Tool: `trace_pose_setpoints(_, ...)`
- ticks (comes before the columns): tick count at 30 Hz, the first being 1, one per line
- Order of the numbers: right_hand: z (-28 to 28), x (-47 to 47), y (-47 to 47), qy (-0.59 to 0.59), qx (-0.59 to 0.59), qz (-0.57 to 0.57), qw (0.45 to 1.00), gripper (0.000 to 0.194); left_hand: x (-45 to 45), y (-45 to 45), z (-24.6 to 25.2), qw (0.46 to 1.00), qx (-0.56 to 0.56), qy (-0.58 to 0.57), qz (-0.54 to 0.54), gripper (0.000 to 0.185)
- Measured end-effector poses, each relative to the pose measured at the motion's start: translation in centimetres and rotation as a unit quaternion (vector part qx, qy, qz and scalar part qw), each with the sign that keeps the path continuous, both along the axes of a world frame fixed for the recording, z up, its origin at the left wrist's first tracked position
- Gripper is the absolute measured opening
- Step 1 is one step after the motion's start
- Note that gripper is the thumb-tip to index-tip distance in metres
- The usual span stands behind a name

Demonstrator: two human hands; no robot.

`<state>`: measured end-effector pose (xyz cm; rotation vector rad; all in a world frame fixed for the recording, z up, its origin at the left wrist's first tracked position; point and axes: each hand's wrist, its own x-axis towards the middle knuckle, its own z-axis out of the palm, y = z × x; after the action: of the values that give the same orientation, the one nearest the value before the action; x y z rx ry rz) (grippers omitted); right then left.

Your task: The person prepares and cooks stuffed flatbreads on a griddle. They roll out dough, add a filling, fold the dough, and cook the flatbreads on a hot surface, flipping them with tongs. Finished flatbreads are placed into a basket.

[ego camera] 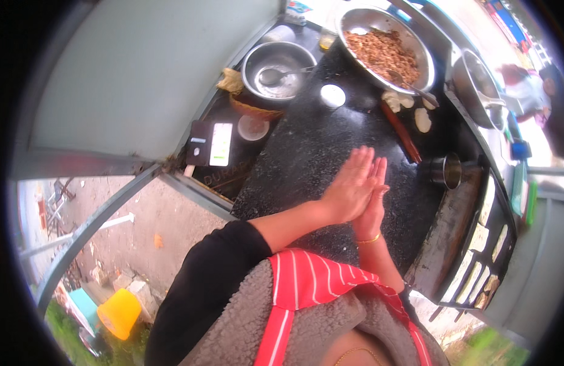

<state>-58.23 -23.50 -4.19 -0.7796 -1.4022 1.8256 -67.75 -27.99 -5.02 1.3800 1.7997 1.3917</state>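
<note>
My left hand (348, 185) and my right hand (372, 208) are pressed palm to palm above a black speckled stone countertop (291, 174). The fingers point away from me, straight and close together. No object shows in either hand, but the space between the palms is hidden. A gold-coloured bracelet circles the right wrist. Beyond the hands, to the right, lies a reddish-brown wooden rolling pin (401, 130). Pale dough pieces (422, 120) rest near its far end. To the right of the hands is a metal cup (447, 171).
A large steel bowl (426, 64) holds brown crumbly filling and a spoon. At the back left are another steel bowl (251, 64) with a ladle, and a lit phone (221, 144). Several flat dough pieces (479, 237) lie on a dark griddle at right. A person (531, 94) stands beyond the counter.
</note>
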Motion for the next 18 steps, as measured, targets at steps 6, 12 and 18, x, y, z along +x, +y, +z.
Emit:
trace_pose_setpoints(6, -3.9, 4.7, 7.2, -0.153, -0.031, -0.247, 0.956, 0.056, -1.8, -2.6, -4.4, 0.88, -0.186, 0.376, -0.224, 0.083)
trace_pose_setpoints(12, -2.1, 10.3, 19.9, -0.37, 0.269, -0.314, 0.832, 0.047, -1.7, -2.8, -5.0, 0.883, -0.152, 0.38, -0.231, 0.088)
trace_pose_setpoints(18, -7.5, 15.5, 34.3, -0.596, 0.246, -0.133, 0.753, 0.04, -1.3, -2.7, -4.5, 0.847, -0.19, 0.437, -0.236, 0.088)
